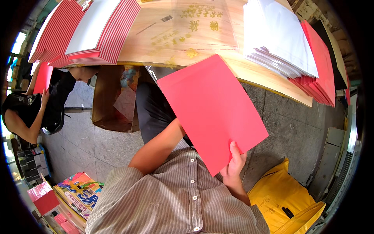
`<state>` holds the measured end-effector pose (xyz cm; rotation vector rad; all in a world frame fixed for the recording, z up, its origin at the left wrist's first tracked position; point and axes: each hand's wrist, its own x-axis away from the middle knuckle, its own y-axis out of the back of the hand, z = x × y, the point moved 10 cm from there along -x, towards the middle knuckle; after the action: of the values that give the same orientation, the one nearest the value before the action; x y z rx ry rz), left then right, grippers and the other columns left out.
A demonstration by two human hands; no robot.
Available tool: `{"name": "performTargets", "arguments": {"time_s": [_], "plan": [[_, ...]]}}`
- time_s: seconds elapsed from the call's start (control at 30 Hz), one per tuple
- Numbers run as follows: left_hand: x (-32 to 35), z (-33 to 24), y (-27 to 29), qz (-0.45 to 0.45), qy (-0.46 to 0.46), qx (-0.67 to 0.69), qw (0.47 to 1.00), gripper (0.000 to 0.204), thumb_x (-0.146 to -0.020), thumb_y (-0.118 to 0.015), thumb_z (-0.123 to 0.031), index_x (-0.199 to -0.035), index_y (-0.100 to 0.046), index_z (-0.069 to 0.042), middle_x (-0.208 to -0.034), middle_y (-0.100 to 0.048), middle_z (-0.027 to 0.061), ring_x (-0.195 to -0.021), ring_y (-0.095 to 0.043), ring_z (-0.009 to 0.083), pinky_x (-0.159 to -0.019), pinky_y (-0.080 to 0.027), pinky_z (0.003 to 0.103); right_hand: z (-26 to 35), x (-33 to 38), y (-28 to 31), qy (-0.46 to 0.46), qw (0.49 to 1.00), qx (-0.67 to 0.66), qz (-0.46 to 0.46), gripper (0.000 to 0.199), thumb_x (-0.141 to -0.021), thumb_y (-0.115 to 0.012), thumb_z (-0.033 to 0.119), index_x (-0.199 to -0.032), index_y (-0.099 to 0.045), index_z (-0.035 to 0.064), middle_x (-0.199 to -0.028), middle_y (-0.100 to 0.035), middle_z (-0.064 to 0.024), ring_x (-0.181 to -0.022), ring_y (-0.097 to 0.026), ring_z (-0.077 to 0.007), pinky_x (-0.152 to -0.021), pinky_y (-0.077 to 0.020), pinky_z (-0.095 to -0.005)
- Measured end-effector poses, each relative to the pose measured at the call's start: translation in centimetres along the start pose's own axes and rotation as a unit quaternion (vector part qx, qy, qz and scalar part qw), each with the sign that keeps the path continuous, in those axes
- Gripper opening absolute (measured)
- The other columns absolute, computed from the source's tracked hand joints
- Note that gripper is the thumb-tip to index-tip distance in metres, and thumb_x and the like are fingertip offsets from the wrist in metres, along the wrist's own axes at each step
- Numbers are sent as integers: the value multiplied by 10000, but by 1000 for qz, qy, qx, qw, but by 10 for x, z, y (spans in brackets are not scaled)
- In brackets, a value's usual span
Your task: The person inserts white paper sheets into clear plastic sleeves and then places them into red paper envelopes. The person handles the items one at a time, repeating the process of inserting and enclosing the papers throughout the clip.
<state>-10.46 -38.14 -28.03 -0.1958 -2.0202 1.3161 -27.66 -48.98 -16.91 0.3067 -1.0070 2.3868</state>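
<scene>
A plain red card or folder [212, 113] is tilted in front of me, its upper end over the table's near edge. My right hand [234, 163] grips its lower right edge, thumb on the front face and fingers behind. My left forearm [157, 146] runs up beneath the card, which hides that hand and its fingers. A clear plastic sleeve with gold print [194, 29] lies flat on the table, and its near part reaches over the edge to the card's top left corner.
Red-and-white layered stacks [99, 35] stand at the table's left. At the right are white and red pieces in clear sleeves [284, 43]. Below are a cardboard box [103, 99] and a yellow sack [286, 199]. Another person [29, 105] sits at left, holding a red piece.
</scene>
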Motion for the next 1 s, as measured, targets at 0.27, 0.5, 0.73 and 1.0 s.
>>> {"name": "performTargets", "arguments": {"time_s": [0.27,0.5,0.73,1.0], "plan": [[0,17,-4,8,14,-11,1000,287,-1037,-501,-190,-1258,-561,-17,-1164,-636,108,-1000,-656,213,-804,-573,346,10,-6,-10,17,999,-28,13,328,-974,-581,34,-1290,-524,-34,-1245,-602,-134,-1125,-617,-233,-960,-511,-381],[10,21,2,16,20,-41,999,296,-1038,-504,-190,-1272,-554,-17,-1176,-633,112,-1014,-653,216,-819,-574,351,3,-5,-6,33,999,1,-5,336,-977,-580,37,-1299,-511,-30,-1236,-599,-122,-1117,-615,-220,-951,-511,-372],[20,17,8,34,16,-88,995,305,-1038,-507,-191,-1286,-548,-17,-1188,-629,115,-1028,-650,220,-834,-574,355,3,-5,-11,42,999,-3,-3,330,-986,-568,37,-1306,-506,-17,-1237,-593,-111,-1108,-613,-206,-938,-514,-355],[48,27,16,33,-25,-218,975,309,-1040,-504,-183,-1297,-542,-15,-1193,-628,118,-1037,-649,224,-848,-576,362,-2,-21,-19,57,998,-10,-10,327,-992,-562,46,-1310,-526,-25,-1263,-603,-129,-1134,-621,-215,-945,-529,-349]]}}
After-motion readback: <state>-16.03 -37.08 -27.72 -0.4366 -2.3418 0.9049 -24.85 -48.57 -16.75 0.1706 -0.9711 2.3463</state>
